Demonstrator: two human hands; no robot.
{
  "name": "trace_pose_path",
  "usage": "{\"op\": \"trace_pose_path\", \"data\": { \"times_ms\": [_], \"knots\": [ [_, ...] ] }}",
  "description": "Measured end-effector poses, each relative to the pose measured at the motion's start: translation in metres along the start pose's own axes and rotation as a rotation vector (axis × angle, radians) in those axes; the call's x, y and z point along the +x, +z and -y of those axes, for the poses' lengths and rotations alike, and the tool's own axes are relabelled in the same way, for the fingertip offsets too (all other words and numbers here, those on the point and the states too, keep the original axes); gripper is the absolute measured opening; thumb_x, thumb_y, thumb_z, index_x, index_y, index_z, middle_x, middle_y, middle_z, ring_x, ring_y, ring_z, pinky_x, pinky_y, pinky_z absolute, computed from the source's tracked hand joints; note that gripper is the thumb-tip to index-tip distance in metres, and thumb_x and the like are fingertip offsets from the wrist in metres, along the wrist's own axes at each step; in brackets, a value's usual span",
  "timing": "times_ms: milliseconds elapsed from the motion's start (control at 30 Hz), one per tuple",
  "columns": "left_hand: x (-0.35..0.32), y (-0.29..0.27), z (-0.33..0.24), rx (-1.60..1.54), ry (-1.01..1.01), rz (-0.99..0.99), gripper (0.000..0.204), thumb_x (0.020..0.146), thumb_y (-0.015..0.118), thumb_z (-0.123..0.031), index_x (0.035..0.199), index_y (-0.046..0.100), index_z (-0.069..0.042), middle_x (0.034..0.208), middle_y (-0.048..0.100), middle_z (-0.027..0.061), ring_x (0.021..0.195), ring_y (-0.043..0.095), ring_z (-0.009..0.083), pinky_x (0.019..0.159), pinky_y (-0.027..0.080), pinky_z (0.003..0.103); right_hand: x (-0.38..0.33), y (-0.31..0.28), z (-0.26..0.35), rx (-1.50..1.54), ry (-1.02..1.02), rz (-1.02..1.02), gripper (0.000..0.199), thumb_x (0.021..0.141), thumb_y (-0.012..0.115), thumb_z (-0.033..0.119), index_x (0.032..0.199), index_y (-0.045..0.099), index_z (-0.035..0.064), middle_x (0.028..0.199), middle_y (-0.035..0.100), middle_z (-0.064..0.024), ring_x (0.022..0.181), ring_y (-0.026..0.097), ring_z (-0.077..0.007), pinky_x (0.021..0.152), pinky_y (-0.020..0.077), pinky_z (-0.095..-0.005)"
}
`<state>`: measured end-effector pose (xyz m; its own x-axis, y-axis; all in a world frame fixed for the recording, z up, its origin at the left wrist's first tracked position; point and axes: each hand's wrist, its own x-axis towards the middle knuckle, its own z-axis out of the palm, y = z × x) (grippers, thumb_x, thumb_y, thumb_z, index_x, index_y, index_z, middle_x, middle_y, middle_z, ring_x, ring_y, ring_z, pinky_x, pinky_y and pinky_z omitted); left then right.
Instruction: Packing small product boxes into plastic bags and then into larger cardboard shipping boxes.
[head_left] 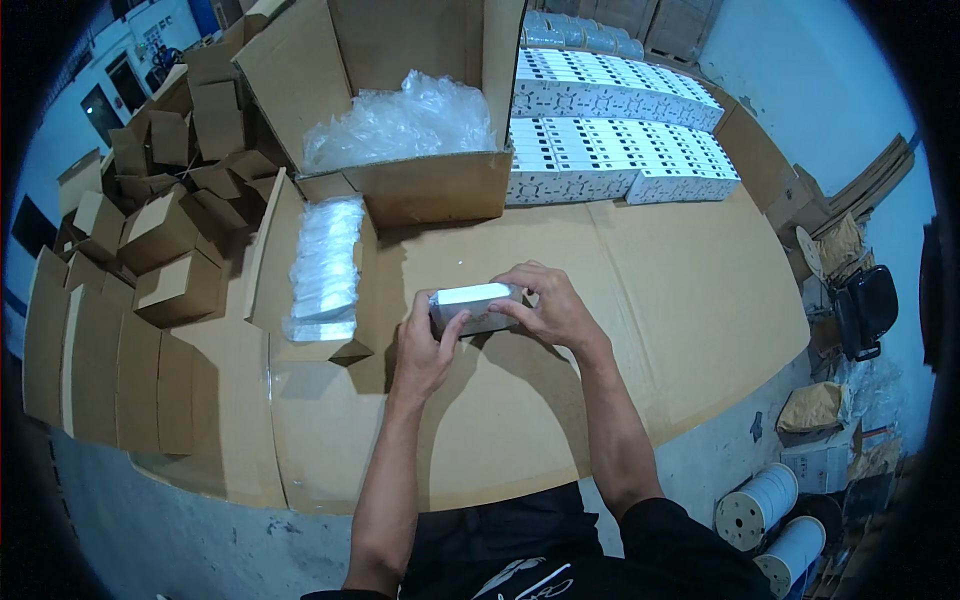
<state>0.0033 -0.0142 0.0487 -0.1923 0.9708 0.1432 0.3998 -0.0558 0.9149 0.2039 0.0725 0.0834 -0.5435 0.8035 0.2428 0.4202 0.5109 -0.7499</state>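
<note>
Between my two hands, above the cardboard-covered table (pixel 520 400), is a small white box (pixel 474 297). My left hand (pixel 424 343) grips its left end, thumb on the near face. At the other end my right hand (pixel 545 307) holds it with thumb and fingers bent around the corner. Left of my hands stands an open carton (pixel 365 290) with a row of plastic-wrapped packs (pixel 327 265) inside. Behind it, a larger open carton (pixel 420 190) holds a heap of clear plastic bags (pixel 405 120).
Stacked rows of white printed boxes (pixel 620 150) fill the table's back right. Several empty brown cartons (pixel 165 230) crowd the left side. On the floor at right lie cable spools (pixel 757 505), beside a black chair (pixel 868 310) and yellowish sacks (pixel 812 408).
</note>
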Motion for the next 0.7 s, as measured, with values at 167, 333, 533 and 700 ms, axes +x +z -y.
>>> {"op": "trace_pose_path", "data": {
  "times_ms": [167, 333, 533, 700],
  "knots": [
    [-0.023, 0.005, 0.02, 0.16, 0.07, -0.061, 0.046, 0.096, 0.068, -0.019, 0.132, 0.049, 0.004, 0.127, 0.059, 0.0281, 0.119, 0.057, 0.0432, 0.099, 0.047, 0.05, -0.005, 0.0, 0.009, -0.039, -0.132, -0.013, 0.027, 0.087, 0.078, 0.015, 0.11, 0.075, 0.0026, 0.098, 0.074, -0.0155, 0.089, 0.069, -0.0299, 0.078, 0.0551, -0.0401],
    [-0.07, -0.007, 0.019, 0.486, 0.205, -0.068, 0.06, 0.094, 0.069, -0.021, 0.142, 0.045, 0.006, 0.146, 0.047, 0.0266, 0.139, 0.042, 0.0434, 0.116, 0.034, 0.052, -0.007, 0.004, 0.013, 0.014, -0.058, -0.012, 0.026, 0.088, 0.077, 0.013, 0.111, 0.073, 0.0012, 0.097, 0.074, -0.0161, 0.083, 0.07, -0.027, 0.076, 0.0559, -0.0393],
    [-0.124, -0.026, -0.008, 0.721, 0.169, 0.086, 0.071, 0.096, 0.064, -0.035, 0.151, 0.04, 0.004, 0.157, 0.039, 0.0212, 0.147, 0.033, 0.0408, 0.121, 0.026, 0.055, 0.002, 0.036, 0.012, 0.554, 0.016, -0.208, 0.023, 0.095, 0.069, 0.001, 0.116, 0.064, -0.007, 0.102, 0.071, -0.0127, 0.092, 0.069, -0.0169, 0.082, 0.0577, -0.0293],
    [-0.144, -0.034, -0.008, 0.724, 0.144, 0.125, 0.067, 0.097, 0.06, -0.038, 0.148, 0.044, 0.002, 0.156, 0.041, 0.0176, 0.146, 0.034, 0.0391, 0.122, 0.026, 0.053, 0.026, 0.074, 0.048, 0.775, -0.073, -0.112, 0.031, 0.098, 0.062, -0.005, 0.126, 0.049, -0.006, 0.116, 0.062, -0.0126, 0.106, 0.064, -0.0154, 0.09, 0.0554, -0.0291]
  ]
}}
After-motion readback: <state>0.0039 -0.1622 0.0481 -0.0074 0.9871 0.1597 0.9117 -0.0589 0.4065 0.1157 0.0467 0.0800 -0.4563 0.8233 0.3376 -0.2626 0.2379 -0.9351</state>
